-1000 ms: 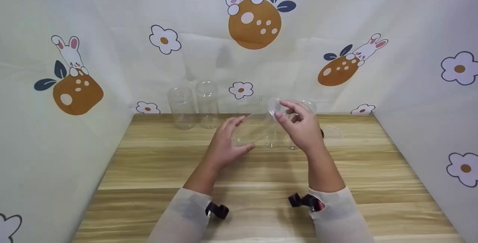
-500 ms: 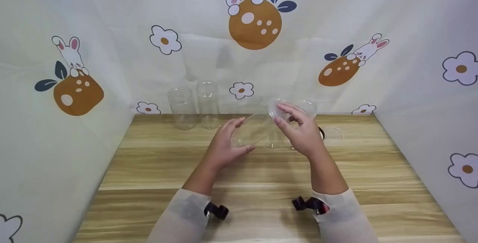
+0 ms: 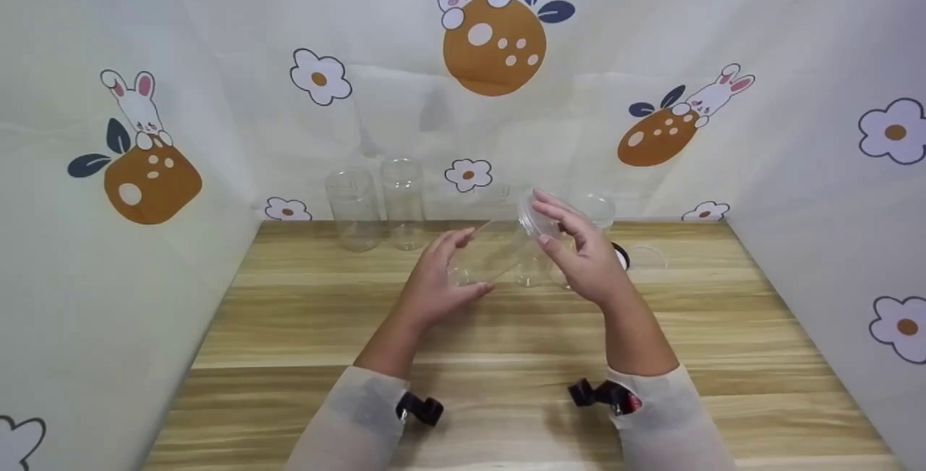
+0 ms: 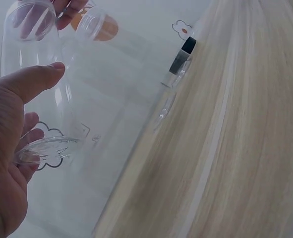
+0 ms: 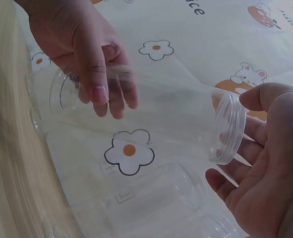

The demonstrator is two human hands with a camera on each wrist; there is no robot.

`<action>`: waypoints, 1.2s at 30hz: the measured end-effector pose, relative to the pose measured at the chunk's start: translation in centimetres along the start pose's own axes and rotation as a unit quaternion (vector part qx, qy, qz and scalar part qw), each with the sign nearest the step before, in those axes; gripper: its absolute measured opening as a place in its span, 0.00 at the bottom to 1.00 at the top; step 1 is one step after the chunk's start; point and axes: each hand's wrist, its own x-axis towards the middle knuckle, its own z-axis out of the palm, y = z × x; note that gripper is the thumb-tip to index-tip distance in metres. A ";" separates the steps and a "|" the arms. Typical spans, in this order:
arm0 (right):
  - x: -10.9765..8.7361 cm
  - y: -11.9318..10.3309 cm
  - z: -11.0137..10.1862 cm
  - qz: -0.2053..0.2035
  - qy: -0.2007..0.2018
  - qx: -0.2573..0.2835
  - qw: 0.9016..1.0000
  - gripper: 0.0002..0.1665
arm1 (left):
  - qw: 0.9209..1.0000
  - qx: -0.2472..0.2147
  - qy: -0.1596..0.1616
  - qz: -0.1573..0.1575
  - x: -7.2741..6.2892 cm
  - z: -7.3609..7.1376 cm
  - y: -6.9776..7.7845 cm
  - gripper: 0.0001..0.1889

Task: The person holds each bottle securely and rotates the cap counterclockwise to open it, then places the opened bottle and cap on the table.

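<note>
A clear plastic jar [image 3: 494, 250] is held tilted above the table, its capped end up and to the right. My left hand [image 3: 436, 276] grips the jar body near its bottom, thumb on one side and fingers on the other. My right hand [image 3: 584, 254] holds the clear ridged lid [image 3: 529, 216] at the upper end, with thumb and fingers around its edge. In the right wrist view the lid [image 5: 230, 129] sits on the jar's end, and the left thumb lies across the see-through body [image 5: 171, 109].
Two clear jars [image 3: 352, 214] [image 3: 403, 207] stand at the back left. More clear jars [image 3: 597, 209] stand behind the right hand, partly hidden. Right of them lie a black-rimmed round piece [image 3: 622, 256] and a clear disc [image 3: 649, 257]. A printed cloth [image 3: 391, 116] walls the table.
My right hand has shifted slightly right and turned, its fingers moving from a narrow hold to a wider one around the lid. The left hand and jar stay nearly still.
</note>
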 end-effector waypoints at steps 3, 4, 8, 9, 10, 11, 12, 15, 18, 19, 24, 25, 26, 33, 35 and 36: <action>0.1 0.0 -0.1 0.001 0.013 -0.004 1.000 0.30 | 1.000 -0.001 -0.001 0.006 0.0 0.0 0.1 0.48; 0.0 -0.1 -0.1 0.005 0.021 -0.013 1.000 0.31 | 1.000 0.000 -0.002 0.008 0.0 0.0 0.2 0.48; 0.0 -0.3 -0.1 0.046 0.065 -0.061 0.995 0.30 | 1.000 0.006 -0.011 0.009 -0.1 0.1 0.3 0.48; 0.0 -0.4 -0.1 0.055 0.074 -0.073 0.993 0.29 | 1.000 0.007 -0.012 0.007 -0.1 0.1 0.3 0.48; 0.0 -0.4 -0.1 0.063 0.082 -0.086 0.991 0.27 | 1.000 0.009 -0.012 0.006 -0.1 0.1 0.4 0.48; 0.0 -0.5 -0.1 0.069 0.088 -0.093 0.989 0.26 | 1.000 0.009 -0.012 0.004 -0.1 0.1 0.4 0.49; 0.1 -0.5 -0.1 0.073 0.092 -0.099 0.988 0.25 | 1.000 0.010 -0.012 0.004 -0.1 0.1 0.4 0.49; 0.1 -0.5 -0.1 0.080 0.096 -0.115 0.986 0.24 | 1.000 0.013 -0.012 0.000 -0.2 0.1 0.4 0.49; 0.2 -0.5 0.0 0.086 0.096 -0.117 0.985 0.25 | 1.000 0.017 -0.014 -0.001 -0.2 0.1 0.4 0.49; 0.2 -0.5 0.0 0.087 0.094 -0.116 0.985 0.25 | 1.000 0.018 -0.014 0.000 -0.2 0.1 0.4 0.49; 0.1 -0.4 0.0 0.063 0.075 -0.094 0.991 0.23 | 1.000 0.021 -0.011 -0.004 -0.2 0.1 0.4 0.49; 0.1 -0.3 -0.1 0.053 0.069 -0.087 0.992 0.23 | 1.000 0.022 -0.009 -0.004 -0.2 0.2 0.3 0.49; 0.1 -0.3 -0.1 0.042 0.064 -0.078 0.994 0.23 | 1.000 0.022 -0.008 -0.004 -0.2 0.2 0.3 0.49; -0.1 -0.4 -0.1 -0.014 0.040 -0.033 0.999 0.26 | 1.000 0.022 -0.004 -0.003 0.0 0.1 0.4 0.48; -0.1 -0.5 -0.1 -0.019 0.039 -0.029 0.999 0.27 | 1.000 0.022 -0.004 -0.002 0.0 0.1 0.4 0.49; -0.1 -0.5 -0.1 -0.018 0.038 -0.029 0.999 0.27 | 1.000 0.021 -0.003 0.000 0.0 0.1 0.3 0.48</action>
